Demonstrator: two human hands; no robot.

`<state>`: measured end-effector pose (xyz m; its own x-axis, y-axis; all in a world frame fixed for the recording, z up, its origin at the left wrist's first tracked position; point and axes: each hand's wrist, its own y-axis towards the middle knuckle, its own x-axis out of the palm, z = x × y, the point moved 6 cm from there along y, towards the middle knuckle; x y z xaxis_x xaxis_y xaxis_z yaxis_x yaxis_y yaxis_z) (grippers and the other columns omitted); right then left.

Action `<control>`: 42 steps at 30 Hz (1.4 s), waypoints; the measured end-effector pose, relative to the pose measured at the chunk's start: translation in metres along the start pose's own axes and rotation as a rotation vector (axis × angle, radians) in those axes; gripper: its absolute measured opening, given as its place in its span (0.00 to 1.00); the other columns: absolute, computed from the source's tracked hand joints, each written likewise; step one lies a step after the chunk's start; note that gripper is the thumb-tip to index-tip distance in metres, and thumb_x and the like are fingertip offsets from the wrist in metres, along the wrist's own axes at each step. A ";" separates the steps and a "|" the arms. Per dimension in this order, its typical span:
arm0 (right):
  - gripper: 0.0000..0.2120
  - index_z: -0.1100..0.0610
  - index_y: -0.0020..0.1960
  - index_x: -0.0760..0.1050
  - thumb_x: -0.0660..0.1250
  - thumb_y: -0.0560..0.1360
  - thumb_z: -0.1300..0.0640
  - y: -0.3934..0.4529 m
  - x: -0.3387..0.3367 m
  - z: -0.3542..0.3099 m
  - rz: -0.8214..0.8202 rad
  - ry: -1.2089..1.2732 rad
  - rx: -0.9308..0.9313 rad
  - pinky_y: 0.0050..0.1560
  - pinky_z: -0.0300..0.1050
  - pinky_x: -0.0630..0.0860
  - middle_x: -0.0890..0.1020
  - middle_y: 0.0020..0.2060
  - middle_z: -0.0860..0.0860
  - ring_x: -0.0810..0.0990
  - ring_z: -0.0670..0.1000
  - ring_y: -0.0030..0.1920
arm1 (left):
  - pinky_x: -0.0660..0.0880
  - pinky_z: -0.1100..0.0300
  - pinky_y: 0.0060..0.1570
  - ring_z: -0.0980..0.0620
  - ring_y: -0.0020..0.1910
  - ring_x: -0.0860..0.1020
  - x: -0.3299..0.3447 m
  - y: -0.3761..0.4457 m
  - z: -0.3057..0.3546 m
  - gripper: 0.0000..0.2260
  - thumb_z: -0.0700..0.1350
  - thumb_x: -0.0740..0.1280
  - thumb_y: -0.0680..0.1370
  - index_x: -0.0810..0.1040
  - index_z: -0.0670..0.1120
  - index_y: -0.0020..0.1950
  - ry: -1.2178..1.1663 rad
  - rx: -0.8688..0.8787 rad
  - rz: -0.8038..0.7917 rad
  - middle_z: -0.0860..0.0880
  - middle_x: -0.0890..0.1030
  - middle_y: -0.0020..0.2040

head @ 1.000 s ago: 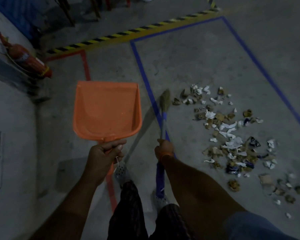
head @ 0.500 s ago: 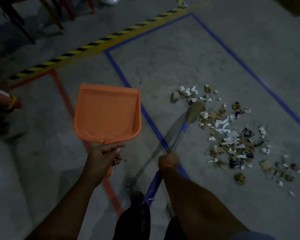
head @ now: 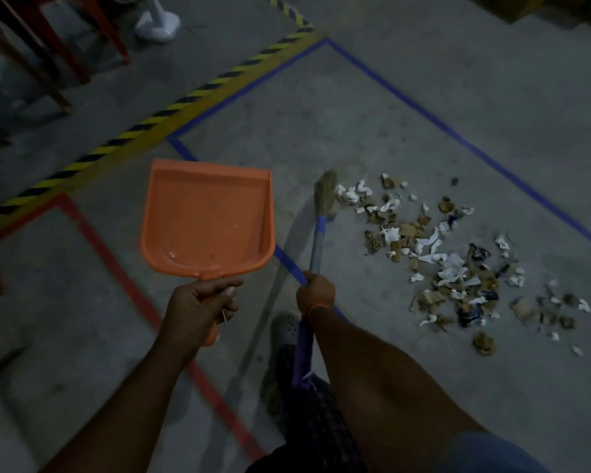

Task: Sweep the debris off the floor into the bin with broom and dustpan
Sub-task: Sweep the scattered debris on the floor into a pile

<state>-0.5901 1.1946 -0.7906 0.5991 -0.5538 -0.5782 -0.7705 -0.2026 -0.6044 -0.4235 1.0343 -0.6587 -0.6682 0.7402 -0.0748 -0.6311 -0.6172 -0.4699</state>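
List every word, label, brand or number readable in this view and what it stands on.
None can be read.
Dark printed wrapper scraps in the debris: print too blurred and dim to read.
Orange dustpan in the left hand: no lettering shows.
Broom in the right hand: none shows.
Striped hazard tape: pattern only, no text.
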 end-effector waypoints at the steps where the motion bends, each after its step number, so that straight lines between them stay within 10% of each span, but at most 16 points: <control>1: 0.18 0.54 0.65 0.77 0.62 0.76 0.60 0.008 0.005 -0.007 -0.018 -0.014 -0.001 0.60 0.43 0.75 0.81 0.59 0.56 0.80 0.56 0.58 | 0.77 0.64 0.34 0.54 0.33 0.79 -0.002 0.010 0.004 0.08 0.34 0.67 0.79 0.85 0.43 0.52 0.010 -0.004 -0.003 0.44 0.81 0.32; 16: 0.20 0.57 0.68 0.74 0.65 0.76 0.60 0.096 -0.006 -0.024 0.119 0.104 0.309 0.63 0.46 0.73 0.78 0.63 0.58 0.78 0.57 0.62 | 0.77 0.66 0.33 0.56 0.31 0.79 -0.025 0.139 0.081 0.08 0.33 0.67 0.78 0.84 0.41 0.53 0.104 0.007 -0.055 0.44 0.81 0.32; 33: 0.21 0.53 0.67 0.75 0.63 0.75 0.61 0.152 0.031 -0.090 0.059 0.158 0.167 0.66 0.45 0.73 0.79 0.62 0.57 0.78 0.57 0.62 | 0.77 0.65 0.33 0.54 0.33 0.80 -0.012 0.209 0.097 0.08 0.32 0.67 0.78 0.84 0.39 0.53 0.214 -0.003 -0.300 0.40 0.80 0.36; 42: 0.20 0.56 0.65 0.77 0.65 0.73 0.61 0.201 0.006 -0.043 0.300 0.431 0.406 0.64 0.49 0.75 0.79 0.61 0.58 0.79 0.59 0.60 | 0.78 0.63 0.34 0.55 0.33 0.80 0.004 0.258 0.092 0.09 0.34 0.67 0.78 0.85 0.44 0.53 0.299 -0.006 -0.411 0.45 0.83 0.34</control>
<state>-0.7506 1.1161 -0.8923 0.1661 -0.8294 -0.5334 -0.6965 0.2843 -0.6589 -0.6252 0.8538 -0.6995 -0.2223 0.9662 -0.1309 -0.8154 -0.2578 -0.5184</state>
